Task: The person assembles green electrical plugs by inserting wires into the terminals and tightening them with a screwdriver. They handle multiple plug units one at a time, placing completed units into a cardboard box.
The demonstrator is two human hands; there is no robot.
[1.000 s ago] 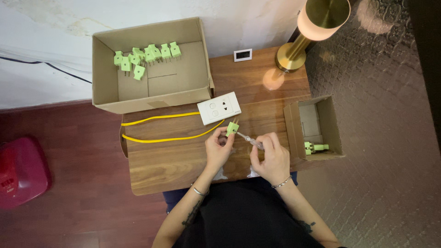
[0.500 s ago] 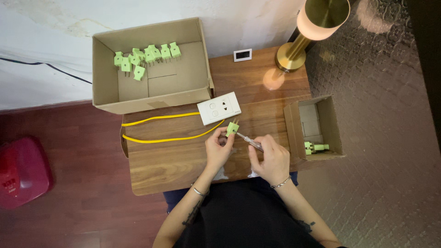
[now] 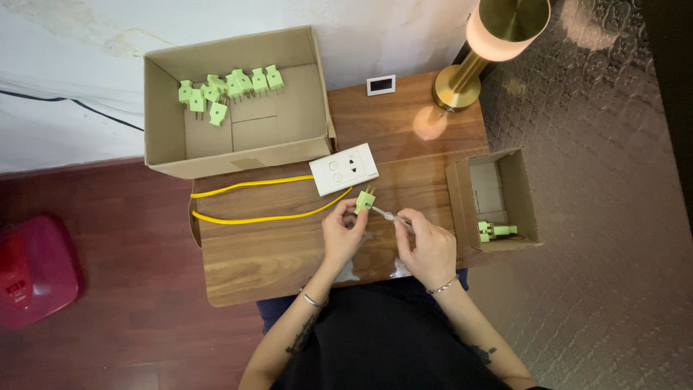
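My left hand (image 3: 343, 232) pinches a light green plug (image 3: 364, 201) by its body, prongs pointing away toward the white socket plate (image 3: 344, 168). My right hand (image 3: 427, 245) holds a thin screwdriver (image 3: 385, 214) whose tip meets the side of the plug. Both hands hover over the wooden table (image 3: 274, 249), close to its near edge.
A large cardboard box (image 3: 238, 152) at the back left holds several green plugs (image 3: 227, 88). A small cardboard box (image 3: 498, 195) on the right contains a few more. A yellow cable (image 3: 253, 217) runs from the socket plate. A brass lamp (image 3: 462, 79) stands at the back right. A red object (image 3: 32, 267) lies on the floor.
The hands and the plug have stayed nearly in place; the screwdriver has shifted only slightly against the plug.
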